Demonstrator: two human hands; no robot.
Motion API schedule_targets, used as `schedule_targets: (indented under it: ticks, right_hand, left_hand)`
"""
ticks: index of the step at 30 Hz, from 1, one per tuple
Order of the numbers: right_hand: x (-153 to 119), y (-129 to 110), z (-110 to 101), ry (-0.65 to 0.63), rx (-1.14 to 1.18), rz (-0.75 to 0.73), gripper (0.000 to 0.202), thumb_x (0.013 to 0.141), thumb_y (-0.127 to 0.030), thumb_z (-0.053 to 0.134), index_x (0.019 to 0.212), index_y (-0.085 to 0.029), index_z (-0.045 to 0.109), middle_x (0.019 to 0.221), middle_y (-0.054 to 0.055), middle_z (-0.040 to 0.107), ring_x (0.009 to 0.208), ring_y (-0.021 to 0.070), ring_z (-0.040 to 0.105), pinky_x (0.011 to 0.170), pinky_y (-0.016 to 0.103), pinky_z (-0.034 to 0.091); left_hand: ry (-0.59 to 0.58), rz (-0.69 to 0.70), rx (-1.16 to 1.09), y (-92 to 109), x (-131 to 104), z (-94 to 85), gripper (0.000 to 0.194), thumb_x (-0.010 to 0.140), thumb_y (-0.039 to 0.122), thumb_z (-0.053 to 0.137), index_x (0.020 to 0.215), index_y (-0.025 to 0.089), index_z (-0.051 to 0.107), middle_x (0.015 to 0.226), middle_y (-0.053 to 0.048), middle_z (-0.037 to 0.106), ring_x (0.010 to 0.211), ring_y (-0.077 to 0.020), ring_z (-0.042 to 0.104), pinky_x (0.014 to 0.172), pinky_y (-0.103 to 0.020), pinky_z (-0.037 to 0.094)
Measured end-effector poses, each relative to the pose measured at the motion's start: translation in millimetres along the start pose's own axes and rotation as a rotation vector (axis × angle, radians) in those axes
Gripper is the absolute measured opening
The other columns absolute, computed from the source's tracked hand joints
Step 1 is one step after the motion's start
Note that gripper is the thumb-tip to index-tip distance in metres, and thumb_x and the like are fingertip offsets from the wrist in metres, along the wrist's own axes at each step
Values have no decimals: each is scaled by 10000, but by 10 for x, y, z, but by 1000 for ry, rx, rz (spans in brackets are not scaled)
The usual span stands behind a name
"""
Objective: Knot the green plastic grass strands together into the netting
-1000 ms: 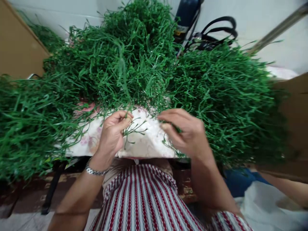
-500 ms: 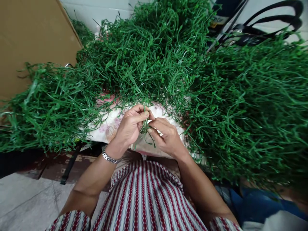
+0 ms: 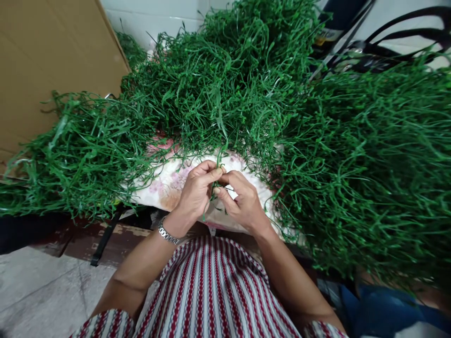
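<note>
Just above the cloth my two hands meet at the centre of the view. My left hand [image 3: 197, 188], with a metal watch on its wrist, is closed, thumb and forefinger pinching a thin green stem [image 3: 219, 157] that looks artificial. The stem's upper part runs up toward the pile, while thin ends hang below the fingers. Close against it, my right hand [image 3: 241, 199] is also closed, thumb and forefinger pinching the lower part of the same stem. The exact contact between the fingertips is partly hidden.
A big heap of tangled green stems [image 3: 239, 70] spreads across the back, with more masses at left [image 3: 88, 155] and right [image 3: 369, 178]. Beneath lies a white floral cloth [image 3: 158, 188]. A cardboard panel [image 3: 59, 70] stands at back left, and black straps [image 3: 405, 37] lie at back right.
The whole view has shifted slightly. Both hands still pinch the stem close together; its upper part now shows more clearly above my left fingers.
</note>
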State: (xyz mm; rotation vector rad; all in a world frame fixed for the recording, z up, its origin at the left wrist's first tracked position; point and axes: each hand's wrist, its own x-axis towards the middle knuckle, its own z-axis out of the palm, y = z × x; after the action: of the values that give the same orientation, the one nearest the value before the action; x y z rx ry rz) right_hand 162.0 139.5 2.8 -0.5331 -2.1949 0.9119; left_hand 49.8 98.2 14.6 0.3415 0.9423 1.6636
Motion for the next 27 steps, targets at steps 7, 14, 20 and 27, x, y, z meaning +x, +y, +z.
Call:
schedule_targets:
  ticks: [7, 14, 20, 27]
  right_hand:
    - [-66, 70, 61, 128, 318, 272, 218, 887, -349, 423, 796, -179, 523, 702, 10, 496, 667, 122, 471, 631, 252, 390]
    - [-69, 121, 42, 32, 604, 413, 277, 816, -436, 536, 770, -164, 557, 657, -10, 469, 604, 94, 423, 575, 217, 361]
    - [-85, 101, 68, 38, 515, 360, 243, 823, -396, 535, 791, -157, 565, 695, -12, 480, 642, 92, 442, 602, 207, 375]
    - [-75, 74, 48, -57, 406, 212, 288, 870, -341, 452, 661, -146, 478, 604, -27, 384, 555, 73, 362, 528, 198, 315]
  left_hand:
    - [7, 56, 22, -83, -3, 18, 93, 637, 118, 625, 645, 150, 539, 663, 32, 559, 607, -53, 497, 599, -167, 393]
    - [73, 177, 140, -169, 20, 33, 124, 647, 156, 635, 606, 150, 519, 629, 38, 534, 573, -53, 460, 567, -178, 366]
    - [36, 146, 29, -147, -1, 51, 112, 660, 171, 618, 663, 168, 506, 650, 27, 565, 612, -73, 516, 597, -192, 395]
    - [-7, 106, -53, -130, -1, 30, 119, 687, 125, 556, 634, 161, 455, 521, 32, 506, 506, -63, 480, 536, -175, 381]
